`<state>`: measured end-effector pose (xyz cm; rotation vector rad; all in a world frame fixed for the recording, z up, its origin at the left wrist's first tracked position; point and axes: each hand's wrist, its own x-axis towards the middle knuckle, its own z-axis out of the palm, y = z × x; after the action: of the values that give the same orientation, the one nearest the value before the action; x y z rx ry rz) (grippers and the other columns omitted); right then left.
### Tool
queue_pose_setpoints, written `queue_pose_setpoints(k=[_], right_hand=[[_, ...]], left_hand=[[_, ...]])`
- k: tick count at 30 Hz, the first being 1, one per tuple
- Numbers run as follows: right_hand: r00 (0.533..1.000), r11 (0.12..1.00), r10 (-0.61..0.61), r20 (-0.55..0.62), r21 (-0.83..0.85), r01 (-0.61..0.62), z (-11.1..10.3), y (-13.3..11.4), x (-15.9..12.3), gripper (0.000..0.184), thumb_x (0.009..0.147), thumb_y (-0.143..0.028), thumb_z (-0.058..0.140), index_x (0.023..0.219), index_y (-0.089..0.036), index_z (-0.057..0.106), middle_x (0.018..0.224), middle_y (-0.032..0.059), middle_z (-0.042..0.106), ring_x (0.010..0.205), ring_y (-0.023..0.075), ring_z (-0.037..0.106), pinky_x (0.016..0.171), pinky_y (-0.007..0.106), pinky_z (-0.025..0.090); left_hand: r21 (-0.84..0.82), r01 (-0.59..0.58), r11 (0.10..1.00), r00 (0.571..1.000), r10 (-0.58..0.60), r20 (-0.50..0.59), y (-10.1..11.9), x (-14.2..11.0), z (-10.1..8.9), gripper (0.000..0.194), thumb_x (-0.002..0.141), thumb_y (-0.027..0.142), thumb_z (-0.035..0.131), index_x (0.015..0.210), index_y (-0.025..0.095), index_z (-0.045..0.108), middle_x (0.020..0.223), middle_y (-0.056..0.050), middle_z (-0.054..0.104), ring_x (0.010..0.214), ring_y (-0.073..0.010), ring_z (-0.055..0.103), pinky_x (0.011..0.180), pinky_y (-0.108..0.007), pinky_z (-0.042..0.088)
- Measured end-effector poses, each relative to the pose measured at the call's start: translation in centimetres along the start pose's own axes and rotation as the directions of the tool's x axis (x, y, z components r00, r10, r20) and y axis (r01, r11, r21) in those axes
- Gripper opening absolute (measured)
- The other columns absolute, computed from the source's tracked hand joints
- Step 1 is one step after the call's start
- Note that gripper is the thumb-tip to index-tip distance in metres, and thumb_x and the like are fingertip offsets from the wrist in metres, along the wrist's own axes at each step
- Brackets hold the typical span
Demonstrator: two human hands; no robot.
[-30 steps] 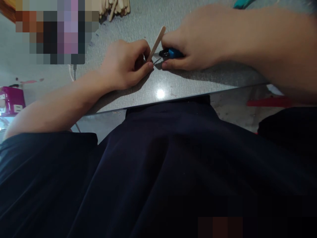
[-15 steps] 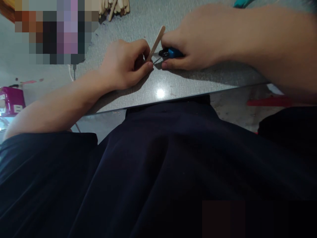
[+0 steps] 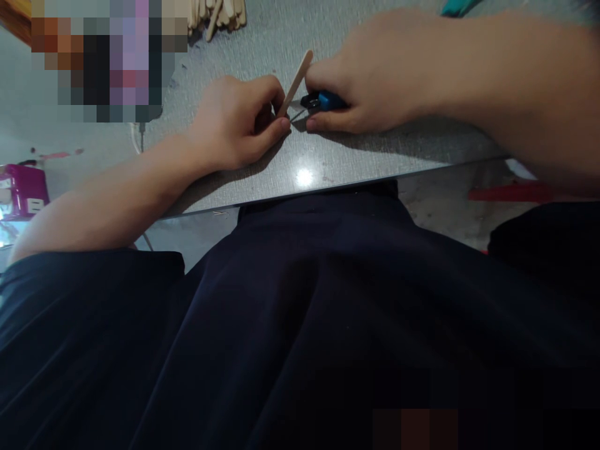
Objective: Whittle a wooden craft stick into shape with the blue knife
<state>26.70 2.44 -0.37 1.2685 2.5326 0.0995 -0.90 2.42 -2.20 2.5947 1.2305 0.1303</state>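
Observation:
Between thumb and fingers, my left hand pinches the lower end of a wooden craft stick. The stick slants up to the right, and its rounded top is close to my right forefinger. My right hand is closed around a blue and black utility knife, most of its handle hidden in the palm. The short blade points left at the stick's lower part; whether it touches the wood I cannot tell. Both hands are low over the grey table.
A pile of craft sticks lies at the table's far side. Left of it, part of the picture is blurred out. A teal object shows at the top right. A cable hangs near my left forearm, and a purple box is at far left.

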Motion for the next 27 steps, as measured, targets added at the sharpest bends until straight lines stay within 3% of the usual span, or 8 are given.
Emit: queue_pose_setpoints(k=[7, 13, 20, 27], right_hand=[[1.0, 1.0, -0.004, -0.019, 0.018, 0.005, 0.54, 0.42, 0.17, 0.087, 0.13, -0.086, 0.043, 0.14, -0.011, 0.086, 0.116, 0.0215, 0.09, 0.116, 0.0562, 0.094, 0.094, 0.071, 0.078], [1.0, 1.0, -0.012, -0.022, 0.007, 0.013, 0.25, 0.13, -0.15, 0.08, 0.132, -0.081, 0.046, 0.139, -0.012, 0.086, 0.111, 0.0202, 0.089, 0.113, 0.0532, 0.095, 0.094, 0.069, 0.079], [1.0, 0.999, -0.016, -0.012, 0.04, 0.016, -0.02, -0.02, -0.38, 0.082, 0.132, -0.081, 0.05, 0.142, -0.009, 0.086, 0.12, 0.0252, 0.091, 0.121, 0.058, 0.095, 0.1, 0.075, 0.079], [1.0, 1.0, -0.011, -0.024, -0.018, 0.011, 0.02, -0.06, -0.31, 0.083, 0.132, -0.084, 0.047, 0.14, -0.012, 0.087, 0.116, 0.0208, 0.091, 0.112, 0.0522, 0.095, 0.091, 0.065, 0.08]], left_hand=[[-0.007, 0.009, 1.0, 1.0, -0.009, 0.011, 0.1, -0.04, -0.14, 0.054, 0.112, 0.068, 0.052, 0.143, 0.045, 0.09, 0.107, -0.008, 0.092, 0.108, -0.0461, 0.086, 0.097, -0.071, 0.06], [-0.014, -0.005, 1.0, 1.0, 0.005, -0.007, -0.16, -0.03, 0.07, 0.048, 0.112, 0.068, 0.055, 0.137, 0.048, 0.09, 0.094, -0.005, 0.088, 0.106, -0.0428, 0.086, 0.092, -0.064, 0.061], [0.008, 0.013, 1.0, 1.0, -0.013, -0.001, 0.04, 0.02, 0.04, 0.052, 0.11, 0.07, 0.053, 0.136, 0.044, 0.09, 0.101, -0.006, 0.091, 0.104, -0.0424, 0.086, 0.093, -0.063, 0.062], [-0.025, -0.008, 1.0, 1.0, 0.008, -0.004, -0.08, -0.04, -0.06, 0.045, 0.112, 0.067, 0.056, 0.136, 0.049, 0.089, 0.087, -0.003, 0.085, 0.105, -0.0416, 0.085, 0.092, -0.062, 0.062]])
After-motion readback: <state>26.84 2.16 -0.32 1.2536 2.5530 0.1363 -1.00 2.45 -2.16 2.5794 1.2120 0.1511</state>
